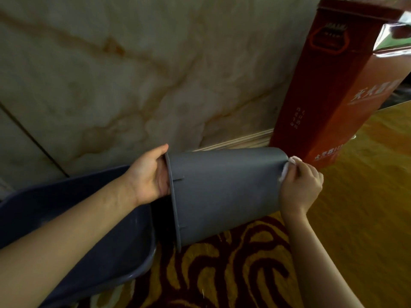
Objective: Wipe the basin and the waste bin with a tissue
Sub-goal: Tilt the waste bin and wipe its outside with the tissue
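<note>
A grey plastic waste bin (224, 192) is held on its side above the floor, its open mouth facing left and its base to the right. My left hand (149, 176) grips the bin's rim at the top of the mouth. My right hand (300, 185) presses a crumpled white tissue (288, 168) against the bin's base edge. A dark blue basin (124, 247) sits low at the left, partly under my left forearm and just beside the bin's mouth.
A tall red cardboard box (329, 96) with white lettering stands against the marble wall (133, 74), close behind the bin's base. Red and gold patterned carpet (233, 274) lies below, and a glossy yellow floor (367, 185) at the right.
</note>
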